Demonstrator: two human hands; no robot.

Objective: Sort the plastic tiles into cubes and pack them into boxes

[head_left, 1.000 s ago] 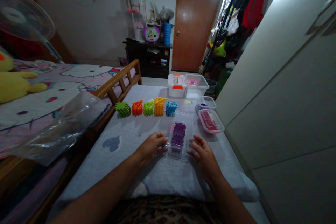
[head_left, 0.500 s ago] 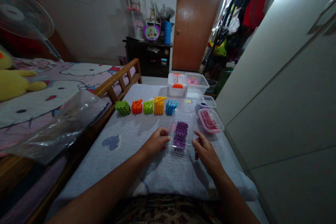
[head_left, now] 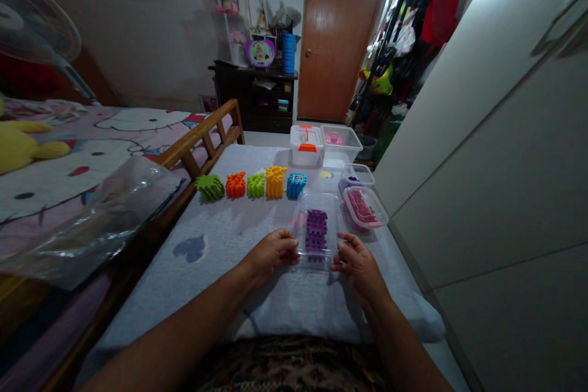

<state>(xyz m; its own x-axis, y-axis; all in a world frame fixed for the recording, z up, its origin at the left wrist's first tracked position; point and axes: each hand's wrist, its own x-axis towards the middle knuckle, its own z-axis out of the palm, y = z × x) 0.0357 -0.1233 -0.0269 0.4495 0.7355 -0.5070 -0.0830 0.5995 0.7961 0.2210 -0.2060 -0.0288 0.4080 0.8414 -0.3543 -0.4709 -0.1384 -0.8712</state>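
Observation:
A clear plastic container (head_left: 331, 203) lies on the cloth-covered surface in front of me, with purple interlocking pieces (head_left: 316, 229) showing inside or through it. My left hand (head_left: 274, 252) pinches its near left edge, the thumb on top. At the opposite side, my right hand (head_left: 359, 262) has its fingers closed on the right edge. Just beyond the container stands a blue stack of interlocking pieces (head_left: 296, 186). To the right is a clear box holding red-pink pieces (head_left: 362, 207).
A row of stacks runs leftward: yellow (head_left: 275, 182), light green (head_left: 256, 185), orange (head_left: 236, 185) and dark green (head_left: 210, 188). An orange-latched box (head_left: 306, 146) and an uncovered clear bin (head_left: 342, 146) stand behind. A wooden bed rail (head_left: 197, 141) borders the left, a pale cabinet (head_left: 482, 165) the right.
Both hands have closed in on the container's edges and now grip it. My view has shifted slightly to the right. The coloured stacks stay in their places.

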